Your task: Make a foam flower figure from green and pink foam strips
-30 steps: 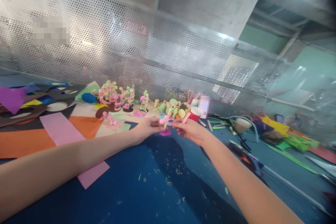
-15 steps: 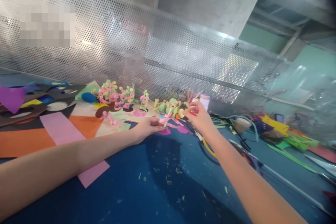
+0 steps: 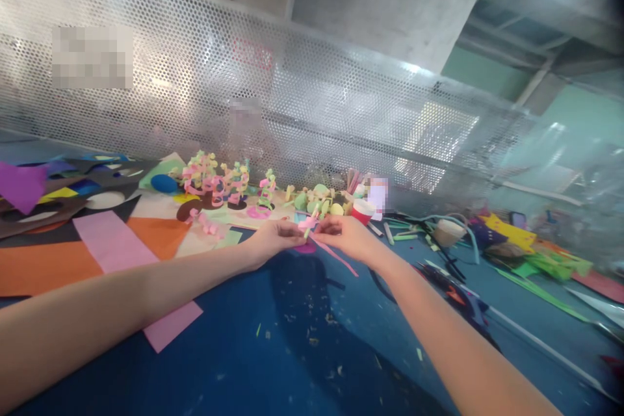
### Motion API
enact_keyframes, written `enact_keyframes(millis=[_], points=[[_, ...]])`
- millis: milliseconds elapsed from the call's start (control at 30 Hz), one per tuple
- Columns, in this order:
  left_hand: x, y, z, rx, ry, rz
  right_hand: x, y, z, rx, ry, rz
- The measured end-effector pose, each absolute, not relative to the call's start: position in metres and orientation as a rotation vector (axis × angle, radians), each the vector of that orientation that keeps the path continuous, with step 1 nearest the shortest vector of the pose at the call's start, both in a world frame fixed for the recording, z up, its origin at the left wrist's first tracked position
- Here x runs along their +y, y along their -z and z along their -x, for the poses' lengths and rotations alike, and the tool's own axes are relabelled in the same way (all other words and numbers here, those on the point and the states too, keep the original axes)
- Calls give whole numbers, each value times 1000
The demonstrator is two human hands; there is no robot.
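My left hand (image 3: pixel 273 238) and my right hand (image 3: pixel 344 237) meet over the blue table (image 3: pixel 273 351), both pinched on a small curled-paper piece (image 3: pixel 310 223) of pink and green strips. A long pink paper strip (image 3: pixel 336 256) trails down and to the right from under my right hand. A magenta paper disc (image 3: pixel 306 247) lies on the table just below the fingers. Behind them stands a row of finished curled-paper ornaments (image 3: pixel 219 182) in pink, green and yellow.
Sheets of orange (image 3: pixel 43 264), pink (image 3: pixel 114 244), purple and black paper cover the left. A red-and-white cup (image 3: pixel 361 210) stands behind my right hand. Scraps, green strips and a woven basket (image 3: pixel 448 231) lie at the right. A perforated metal screen (image 3: pixel 292 91) closes the back.
My right hand reached back toward the cup half a second ago and has come back to the left hand with a long pink strip. My left hand has stayed put.
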State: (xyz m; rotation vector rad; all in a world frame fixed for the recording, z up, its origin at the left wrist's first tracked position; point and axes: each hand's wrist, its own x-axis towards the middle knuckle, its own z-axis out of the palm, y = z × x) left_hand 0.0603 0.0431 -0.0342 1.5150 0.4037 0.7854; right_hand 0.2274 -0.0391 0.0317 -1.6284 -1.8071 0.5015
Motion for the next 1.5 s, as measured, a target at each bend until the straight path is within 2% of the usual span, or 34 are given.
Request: enact_keyframes(millis=[200, 467, 633, 800, 1033, 1133, 1300, 1500], points=[[43, 34, -60, 395, -779, -1599, -42, -45, -226, -1757, -335, 1454], [42, 35, -58, 448, -822, -1817, -63, -66, -213, -2100, 434, 1485], [40, 33, -57, 454, -806, -1885, -66, -63, -202, -2176, 558, 1527], [39, 34, -58, 425, -793, -1955, -60, -57, -199, -2059, 373, 1593], [40, 39, -61, 412, -746, -2010, -52, -53, -206, -1720, -384, 1709], [40, 40, -62, 386, -733, -2014, -52, -52, -208, -1579, -597, 1644], [40, 36, -60, 362, -699, -1945, -50, -51, -212, -1517, -776, 1566], [38, 28, -57, 351, -695, -1633, -45, -52, -219, -1301, -711, 1510]])
